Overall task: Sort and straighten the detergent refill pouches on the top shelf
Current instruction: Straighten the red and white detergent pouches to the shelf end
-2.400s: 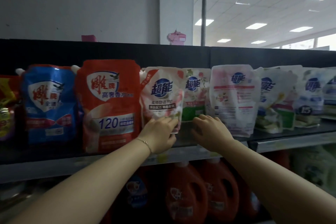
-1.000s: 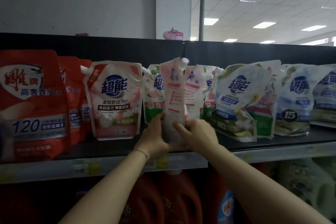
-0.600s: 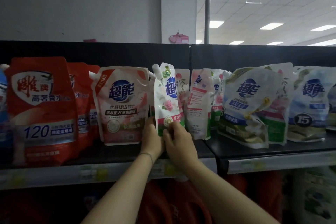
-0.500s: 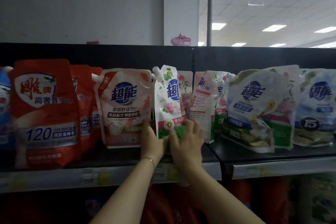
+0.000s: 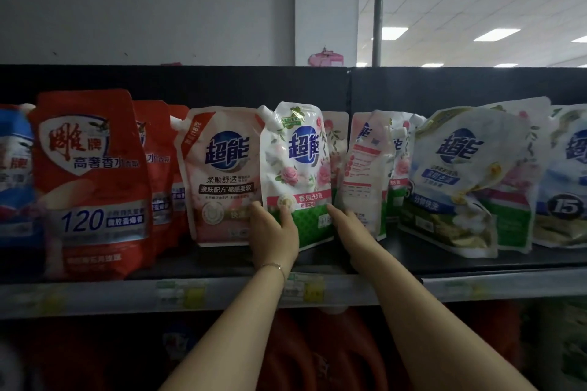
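Top shelf (image 5: 413, 262), rose pouch (image 5: 295, 168) now front-facing, left hand (image 5: 273, 232), right hand (image 5: 347, 225) gripping

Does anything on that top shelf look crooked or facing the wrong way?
Yes. The pink pouch just right of the rose pouch is turned partly sideways, its back label showing. Farther right, the blue-label pouch leans and looks crumpled.

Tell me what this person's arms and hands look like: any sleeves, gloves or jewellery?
Both forearms are bare as far as the view shows, with no sleeves. Neither the left hand nor the right hand wears a glove. A thin chain bracelet circles the left wrist. No watch or ring shows.
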`<state>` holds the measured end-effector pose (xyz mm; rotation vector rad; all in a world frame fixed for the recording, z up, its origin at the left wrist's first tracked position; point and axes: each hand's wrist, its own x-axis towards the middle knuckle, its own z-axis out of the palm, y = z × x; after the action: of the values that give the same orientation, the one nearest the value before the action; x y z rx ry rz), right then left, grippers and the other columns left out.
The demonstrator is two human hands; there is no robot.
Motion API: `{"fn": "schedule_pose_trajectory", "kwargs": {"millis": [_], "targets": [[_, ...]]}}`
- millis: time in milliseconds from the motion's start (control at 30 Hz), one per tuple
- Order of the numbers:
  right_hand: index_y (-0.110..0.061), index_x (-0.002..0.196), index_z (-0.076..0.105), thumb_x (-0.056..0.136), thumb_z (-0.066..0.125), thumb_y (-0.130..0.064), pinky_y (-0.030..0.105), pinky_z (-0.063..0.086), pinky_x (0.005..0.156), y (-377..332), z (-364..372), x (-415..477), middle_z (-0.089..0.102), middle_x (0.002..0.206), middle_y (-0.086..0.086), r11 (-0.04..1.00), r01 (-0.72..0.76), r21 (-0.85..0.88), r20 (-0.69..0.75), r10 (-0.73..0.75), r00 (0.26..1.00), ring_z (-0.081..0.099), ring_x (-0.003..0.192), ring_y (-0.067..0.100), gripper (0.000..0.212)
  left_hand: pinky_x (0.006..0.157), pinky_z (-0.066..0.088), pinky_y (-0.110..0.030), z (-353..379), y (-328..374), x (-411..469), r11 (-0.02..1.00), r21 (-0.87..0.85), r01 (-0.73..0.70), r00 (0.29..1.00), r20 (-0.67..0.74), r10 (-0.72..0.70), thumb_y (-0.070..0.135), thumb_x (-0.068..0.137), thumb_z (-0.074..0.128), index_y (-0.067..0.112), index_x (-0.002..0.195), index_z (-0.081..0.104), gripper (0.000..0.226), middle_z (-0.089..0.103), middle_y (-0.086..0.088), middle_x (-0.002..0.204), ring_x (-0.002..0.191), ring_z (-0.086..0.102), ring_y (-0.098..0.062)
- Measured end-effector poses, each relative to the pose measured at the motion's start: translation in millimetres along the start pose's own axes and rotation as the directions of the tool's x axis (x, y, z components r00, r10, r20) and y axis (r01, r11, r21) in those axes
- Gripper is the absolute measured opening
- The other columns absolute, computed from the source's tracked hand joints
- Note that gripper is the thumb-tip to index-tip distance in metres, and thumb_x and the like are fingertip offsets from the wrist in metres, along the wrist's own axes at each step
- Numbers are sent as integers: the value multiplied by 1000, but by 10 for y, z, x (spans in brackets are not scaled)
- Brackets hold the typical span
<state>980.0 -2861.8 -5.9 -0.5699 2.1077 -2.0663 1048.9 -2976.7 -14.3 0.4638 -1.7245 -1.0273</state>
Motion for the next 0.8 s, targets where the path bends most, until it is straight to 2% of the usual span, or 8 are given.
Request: {"fn": "schedule_pose_trajectory", "kwargs": {"millis": [133, 233, 300, 333, 500, 633, 700, 800], "targets": [[-13, 140, 46, 83, 58, -62, 44, 40, 107, -55, 5, -198, 53, 138, 5, 993, 103, -57, -34, -105, 994, 50, 125, 22, 76, 82, 51, -48, 16, -5, -5, 999, 43, 11, 1000, 4, -11, 62, 80, 60, 20, 105, 33, 56, 55, -5, 113, 98, 59, -28], [-13, 117, 64, 88, 57, -54, 38, 52, 92, -63, -21, -313, 69, 104, 1, 975, 191, -117, -71, -200, 977, 64, 100, 14, 51, 89, 49, -50, 2, 3, 6, 998, 32, 59, 998, -22, -58, 66, 65, 73, 16, 114, 32, 81, 51, -6, 120, 107, 55, -28], [-13, 105, 67, 89, 59, -50, 35, 54, 79, -59, -21, -337, 70, 83, 4, 970, 227, -84, -91, -234, 968, 66, 82, 15, 41, 91, 47, -51, -10, -6, 22, 997, 21, 69, 996, -54, -68, 67, 59, 76, 12, 118, 32, 91, 49, -9, 121, 109, 53, -29], [-13, 105, 64, 88, 61, -48, 36, 54, 77, -44, -13, -328, 70, 83, 6, 974, 223, -47, -98, -227, 969, 66, 79, 16, 39, 91, 47, -51, -16, -5, 24, 998, 18, 61, 996, -65, -59, 67, 58, 76, 11, 118, 33, 93, 49, -10, 121, 109, 53, -30], [-12, 129, 48, 85, 67, -43, 42, 46, 100, -39, 8, -184, 58, 124, 3, 993, 113, -33, -70, -115, 991, 55, 114, 21, 57, 84, 50, -51, -47, 23, -5, 994, 107, 2, 998, -56, 4, 65, 65, 72, 8, 114, 33, 85, 50, -14, 115, 102, 54, -32], [-19, 145, 38, 73, 46, -82, 50, 33, 111, 0, 7, -2, 43, 147, 5, 995, 66, -75, 64, -62, 996, 41, 133, 27, 96, 81, 50, -51, -59, 27, -24, 989, 148, -29, 999, -40, 35, 64, 69, 67, 5, 114, 34, 81, 50, -16, 114, 99, 54, -33], [-20, 147, 32, 76, 36, -84, 51, 28, 113, -6, 28, -8, 36, 151, 7, 991, 98, -90, 85, -90, 992, 34, 138, 28, 96, 83, 50, -49, -84, 41, -25, 988, 147, -50, 999, -13, 52, 60, 72, 68, 3, 115, 34, 79, 49, -16, 115, 101, 53, -32], [-23, 150, 28, 64, 40, -91, 50, 26, 115, -51, 53, -35, 34, 153, 3, 995, 52, -83, 137, -41, 990, 33, 139, 25, 110, 89, 48, -44, -173, 52, 71, 983, 158, -93, 994, 73, 82, 52, 78, 68, 1, 121, 31, 77, 47, -17, 121, 108, 52, -31]]}}
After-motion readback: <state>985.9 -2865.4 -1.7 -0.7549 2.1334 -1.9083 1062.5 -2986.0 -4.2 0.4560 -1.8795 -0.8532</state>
